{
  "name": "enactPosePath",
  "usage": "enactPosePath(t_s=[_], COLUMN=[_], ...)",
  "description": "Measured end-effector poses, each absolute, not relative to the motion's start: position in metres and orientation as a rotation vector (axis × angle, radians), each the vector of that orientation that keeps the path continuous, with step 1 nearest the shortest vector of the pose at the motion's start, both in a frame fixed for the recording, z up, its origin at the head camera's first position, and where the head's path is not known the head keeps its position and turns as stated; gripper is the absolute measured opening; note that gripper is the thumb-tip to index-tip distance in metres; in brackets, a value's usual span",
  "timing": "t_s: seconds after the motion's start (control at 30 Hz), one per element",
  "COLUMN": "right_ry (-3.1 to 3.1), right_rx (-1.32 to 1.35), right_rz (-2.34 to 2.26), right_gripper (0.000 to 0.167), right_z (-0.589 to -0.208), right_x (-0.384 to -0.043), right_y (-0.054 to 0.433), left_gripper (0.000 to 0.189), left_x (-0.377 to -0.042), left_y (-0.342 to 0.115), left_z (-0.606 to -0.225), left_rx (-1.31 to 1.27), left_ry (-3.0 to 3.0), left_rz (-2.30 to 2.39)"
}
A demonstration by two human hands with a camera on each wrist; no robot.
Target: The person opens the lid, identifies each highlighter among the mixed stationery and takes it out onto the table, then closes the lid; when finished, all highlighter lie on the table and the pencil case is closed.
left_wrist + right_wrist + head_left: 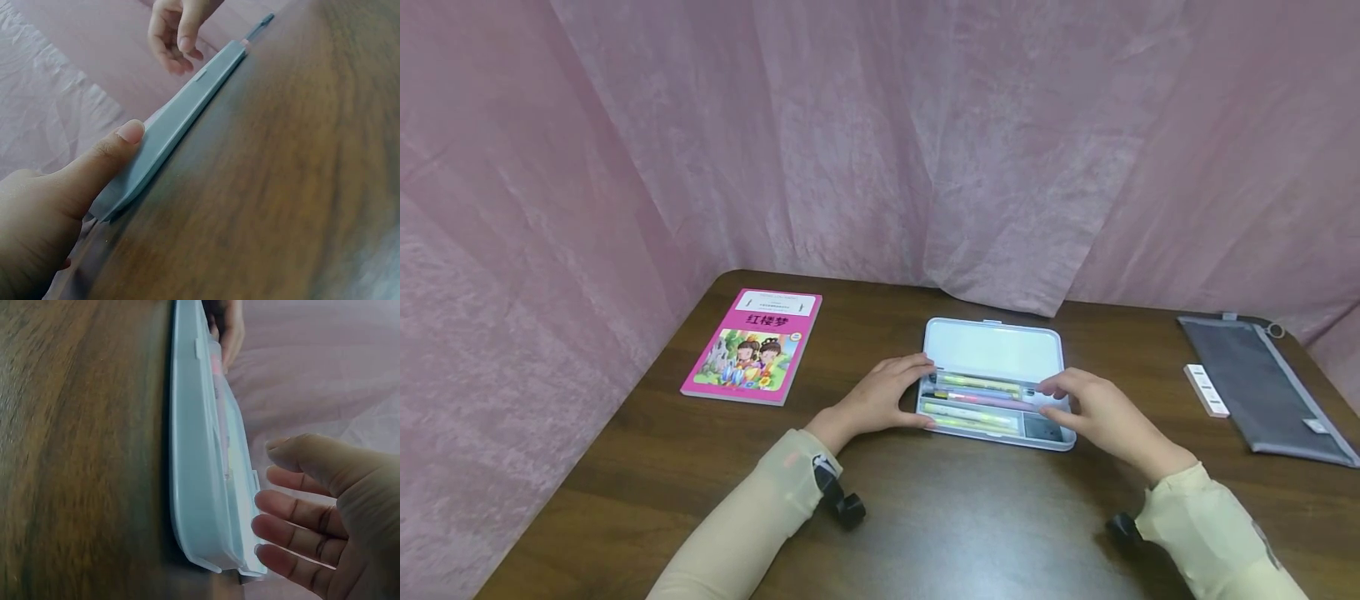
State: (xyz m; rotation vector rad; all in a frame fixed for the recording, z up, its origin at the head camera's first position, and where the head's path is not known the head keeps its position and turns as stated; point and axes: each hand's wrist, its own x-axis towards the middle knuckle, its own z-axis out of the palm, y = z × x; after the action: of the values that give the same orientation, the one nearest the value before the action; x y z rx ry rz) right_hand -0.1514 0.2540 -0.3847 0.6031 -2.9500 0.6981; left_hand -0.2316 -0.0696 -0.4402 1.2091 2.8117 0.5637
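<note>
Left hand (880, 398) rests at the pencil case's (992, 346) nine o'clock edge, fingers relaxed and thumb pressed flat against its side wall. Right hand (1093, 412) hovers loosely spread over the three o'clock end, fingertips (265, 520) just off the rim, holding nothing. Case lies open mid-table with pens (977, 400) inside. Pink book (752, 346) at ten o'clock reads 红楼梦. Grey pouch (1262, 387) and a white strip (1206, 389) sit at three o'clock. Bare wooden table (970, 525) spreads wide at six o'clock.
</note>
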Motion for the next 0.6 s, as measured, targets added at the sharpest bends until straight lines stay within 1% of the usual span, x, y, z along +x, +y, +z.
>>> enactPosePath(t_s=[0.43,0.6], right_ry=[-3.058,-3.084], right_rx=[0.586,0.584], right_rz=[0.629,0.575], right_gripper=[0.027,0.024], right_z=[-0.387,-0.389], right_x=[-0.161,-0.162], right_y=[0.241,0.237], left_gripper=[0.084,0.084], left_x=[-0.23,-0.231], left_y=[-0.069,-0.07], left_z=[-0.44,-0.44], left_rx=[1.215,1.211], left_ry=[2.807,2.808], left_rz=[0.588,0.582])
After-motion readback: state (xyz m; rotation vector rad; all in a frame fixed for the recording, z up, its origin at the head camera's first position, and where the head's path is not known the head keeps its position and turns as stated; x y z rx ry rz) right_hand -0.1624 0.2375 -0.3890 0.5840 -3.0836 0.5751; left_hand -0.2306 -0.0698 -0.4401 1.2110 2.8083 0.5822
